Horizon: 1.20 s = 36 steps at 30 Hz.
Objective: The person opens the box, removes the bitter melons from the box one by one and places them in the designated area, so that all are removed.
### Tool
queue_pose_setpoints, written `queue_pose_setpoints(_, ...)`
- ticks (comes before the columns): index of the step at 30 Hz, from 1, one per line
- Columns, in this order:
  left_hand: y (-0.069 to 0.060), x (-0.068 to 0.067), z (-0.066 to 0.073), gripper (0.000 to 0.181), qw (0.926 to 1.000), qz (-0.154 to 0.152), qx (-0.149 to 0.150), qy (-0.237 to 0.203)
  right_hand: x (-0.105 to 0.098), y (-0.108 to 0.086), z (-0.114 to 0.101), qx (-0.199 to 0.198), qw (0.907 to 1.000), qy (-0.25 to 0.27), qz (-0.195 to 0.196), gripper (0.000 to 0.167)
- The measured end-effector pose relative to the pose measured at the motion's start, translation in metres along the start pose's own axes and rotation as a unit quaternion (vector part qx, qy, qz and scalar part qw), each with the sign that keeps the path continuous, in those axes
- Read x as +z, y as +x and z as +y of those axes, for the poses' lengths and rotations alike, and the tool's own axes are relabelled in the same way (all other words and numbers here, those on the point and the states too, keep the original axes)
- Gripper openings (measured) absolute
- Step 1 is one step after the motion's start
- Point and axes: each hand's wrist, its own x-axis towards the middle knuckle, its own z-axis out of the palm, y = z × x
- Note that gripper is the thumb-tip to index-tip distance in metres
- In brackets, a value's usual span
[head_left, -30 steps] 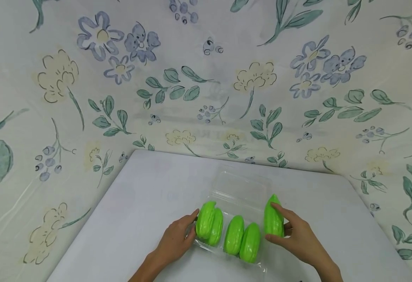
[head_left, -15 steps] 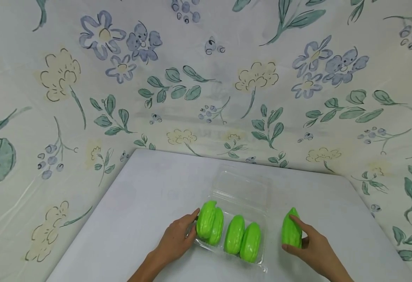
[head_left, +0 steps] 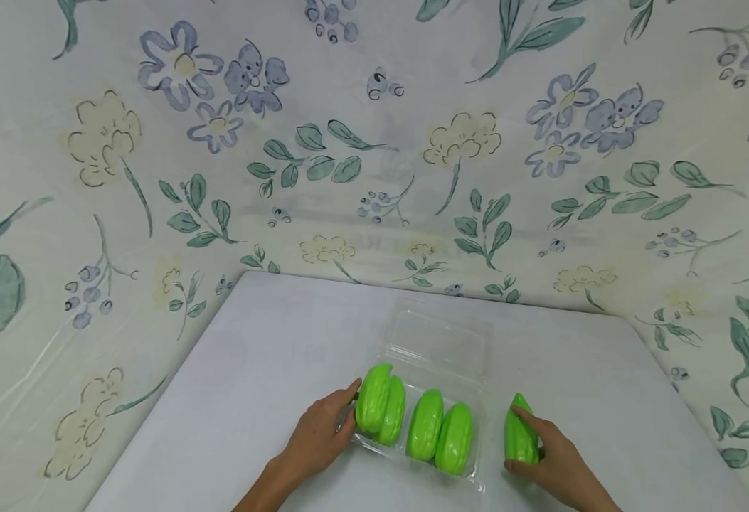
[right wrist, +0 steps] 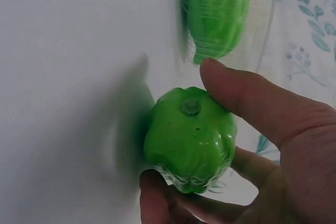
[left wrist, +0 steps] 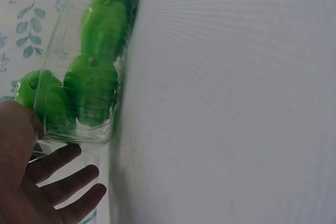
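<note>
One green fruit [head_left: 520,439], right of the clear container [head_left: 438,345], clasped in the curved right hand [head_left: 556,459] (left hand [head_left: 316,432] pinched the container's end); setting-down, we judged, and next it called for release.

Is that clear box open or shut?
Open: the box's lid is folded back behind it, leaving the green vegetables inside uncovered.

- A white, smooth-topped counter [head_left: 297,334] with rounded far corners.
- A pale sheet [head_left: 393,167], perhaps plastic, printed with blue flowers, cream blossoms and green leafy sprigs, behind the counter and along both sides.
- Soft light, pale streaks on the sheet at left.
</note>
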Motion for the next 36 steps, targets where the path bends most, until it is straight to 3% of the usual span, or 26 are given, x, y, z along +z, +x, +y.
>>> queue_pose_setpoints(6, 0.000, -0.001, 0.001, 0.047, 1.0000, 0.000, 0.000, -0.001, -0.001, 0.002, -0.002, -0.007, 0.9997, -0.018, -0.016, 0.096)
queue_pose_setpoints(19, -0.001, -0.001, 0.002, 0.046, 0.9999, -0.004, -0.008, -0.006, -0.014, -0.005, -0.009, 0.005, 0.9998, -0.003, -0.021, 0.090)
queue_pose_setpoints(26, -0.001, -0.001, 0.002, 0.047, 1.0000, 0.004, -0.002, -0.002, -0.032, -0.009, -0.024, -0.048, 0.9982, -0.026, 0.024, 0.083)
queue_pose_setpoints(31, -0.001, -0.001, 0.002, 0.047, 1.0000, 0.003, -0.003, 0.001, -0.038, -0.008, -0.044, -0.099, 0.9923, -0.021, 0.071, 0.080)
queue_pose_setpoints(36, -0.001, -0.001, 0.002, 0.047, 1.0000, 0.002, -0.007, 0.001, -0.040, 0.000, -0.066, -0.143, 0.9857, -0.014, 0.088, 0.077)
